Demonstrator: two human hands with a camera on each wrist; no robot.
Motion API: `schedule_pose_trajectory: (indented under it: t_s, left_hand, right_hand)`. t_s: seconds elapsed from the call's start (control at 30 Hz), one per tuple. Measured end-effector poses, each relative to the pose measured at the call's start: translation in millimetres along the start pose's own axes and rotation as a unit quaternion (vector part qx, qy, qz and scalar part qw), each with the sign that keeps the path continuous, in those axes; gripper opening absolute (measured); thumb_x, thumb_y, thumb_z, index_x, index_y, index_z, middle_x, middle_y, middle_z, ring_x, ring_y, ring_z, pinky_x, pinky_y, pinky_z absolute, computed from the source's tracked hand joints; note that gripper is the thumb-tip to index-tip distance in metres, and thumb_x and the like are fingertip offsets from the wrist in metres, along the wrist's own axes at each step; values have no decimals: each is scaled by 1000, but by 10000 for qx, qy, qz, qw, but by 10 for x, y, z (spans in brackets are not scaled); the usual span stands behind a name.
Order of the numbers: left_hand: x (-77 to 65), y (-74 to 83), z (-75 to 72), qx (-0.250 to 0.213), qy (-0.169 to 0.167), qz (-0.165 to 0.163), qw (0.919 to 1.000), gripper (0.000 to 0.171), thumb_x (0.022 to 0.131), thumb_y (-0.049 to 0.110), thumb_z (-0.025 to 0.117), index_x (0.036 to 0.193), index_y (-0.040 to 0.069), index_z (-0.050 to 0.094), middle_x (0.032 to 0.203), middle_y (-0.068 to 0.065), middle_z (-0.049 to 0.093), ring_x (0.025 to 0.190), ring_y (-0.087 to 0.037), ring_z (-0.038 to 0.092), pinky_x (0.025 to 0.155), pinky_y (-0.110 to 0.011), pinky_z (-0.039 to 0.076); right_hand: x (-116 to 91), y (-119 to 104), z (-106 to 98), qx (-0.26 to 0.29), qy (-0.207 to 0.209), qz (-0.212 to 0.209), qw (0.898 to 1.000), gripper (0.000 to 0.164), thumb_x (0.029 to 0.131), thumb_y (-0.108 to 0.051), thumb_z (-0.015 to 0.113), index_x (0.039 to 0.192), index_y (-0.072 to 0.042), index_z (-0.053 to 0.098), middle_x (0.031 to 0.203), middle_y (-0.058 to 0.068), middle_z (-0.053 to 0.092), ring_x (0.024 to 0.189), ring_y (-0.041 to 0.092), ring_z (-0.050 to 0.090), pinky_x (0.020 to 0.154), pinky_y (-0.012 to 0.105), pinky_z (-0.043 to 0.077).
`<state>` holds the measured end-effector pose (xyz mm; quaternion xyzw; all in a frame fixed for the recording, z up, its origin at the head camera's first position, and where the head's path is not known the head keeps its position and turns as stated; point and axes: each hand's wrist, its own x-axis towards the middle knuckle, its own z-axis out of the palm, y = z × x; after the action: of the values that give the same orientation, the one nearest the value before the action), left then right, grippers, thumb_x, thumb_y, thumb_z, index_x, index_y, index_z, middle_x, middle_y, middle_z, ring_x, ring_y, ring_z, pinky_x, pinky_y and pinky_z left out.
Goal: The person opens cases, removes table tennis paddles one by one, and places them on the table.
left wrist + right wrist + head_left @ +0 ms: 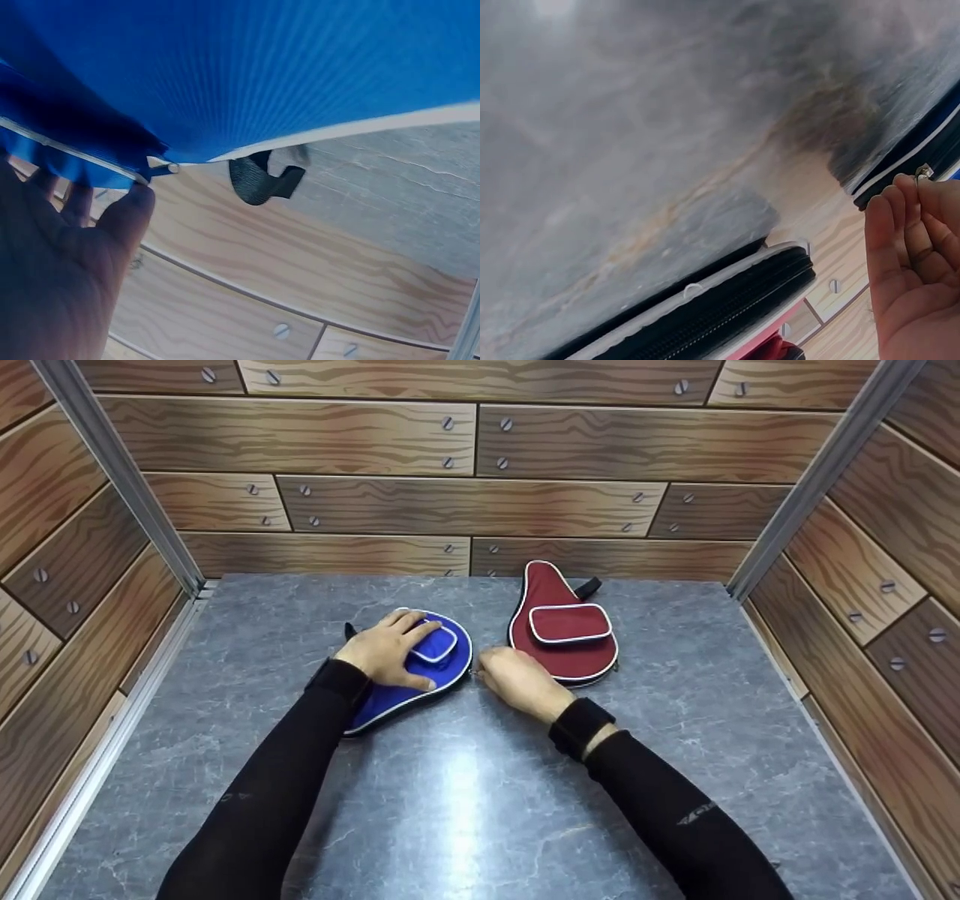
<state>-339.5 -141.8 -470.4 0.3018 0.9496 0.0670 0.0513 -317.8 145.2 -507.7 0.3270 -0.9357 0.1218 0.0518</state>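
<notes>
A blue paddle-shaped zip case (386, 701) with white piping lies on the grey table, its rounded end toward the right. My left hand (386, 652) rests flat over it with the fingers spread across its small pocket (437, 645). At the case's right edge, my right hand (521, 679) pinches a metal zipper pull (924, 172) between thumb and fingertips. In the right wrist view the pull sits on the dark zip band, which looks closed there. To the right lies a red case (551, 656) of the same shape, just beyond my right hand and not held.
The grey marbled tabletop (480, 810) is bounded by wood-print panels (360, 502) at the back and sides, with metal corner posts (127, 472). A black strap (588, 588) sticks out from the red case, and another black strap (255, 180) from the blue one.
</notes>
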Motion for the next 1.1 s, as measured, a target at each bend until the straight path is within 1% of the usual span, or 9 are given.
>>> schedule_pose_trajectory:
  t_s: [0.1,0.23,0.43,0.6,0.77,0.93,1.1]
  left_hand:
    - [22,45,-4,126,28,-114,9999,112,96,68,85,184,18,39,188,-22,40,177,-47,36,141,-68,44]
    - [42,101,-12,206,54,-217,9995,112,96,68,84,184,16,39,187,-24,41,176,-50,37,142,-67,43]
    - [57,139,-23,338,71,-275,9990,112,96,69,84,183,13,40,186,-25,43,175,-50,39,141,-66,44]
    - [72,130,-14,296,59,-287,9991,113,96,68,85,183,13,41,186,-25,42,176,-49,38,141,-67,44]
    - [57,146,-17,272,58,-301,9992,113,95,68,86,183,14,41,186,-25,42,176,-49,39,142,-67,44]
    - [61,150,-15,338,127,-279,9990,113,94,68,87,182,12,42,184,-26,45,174,-50,41,142,-67,44]
    - [53,189,-31,418,68,-343,9985,113,94,68,86,182,13,42,184,-26,45,174,-50,41,141,-67,45]
  right_hand:
    - [-5,-9,5,-1,-11,-10,10000,13,111,-11,74,100,-5,77,102,18,82,104,42,83,91,61,67]
    - [-17,-23,11,62,-31,-23,10000,13,111,-10,75,99,-5,77,100,16,83,100,38,83,88,59,67]
    - [-47,-89,16,127,-52,-156,9998,9,109,-9,76,102,-5,81,100,13,84,96,34,83,87,56,67]
    - [-54,-158,31,101,-108,-333,9993,6,109,-9,77,105,-6,82,101,12,86,98,34,84,90,55,68]
    - [-62,-230,58,156,-215,-427,9987,7,110,-13,79,107,-7,81,103,10,86,99,33,84,90,55,69]
    - [-64,-282,71,122,-313,-585,9977,8,111,-13,77,108,-8,80,105,10,86,101,33,85,92,55,69]
    - [-57,-311,68,160,-475,-728,9961,11,112,-14,75,108,-8,82,108,11,87,104,33,85,93,54,69]
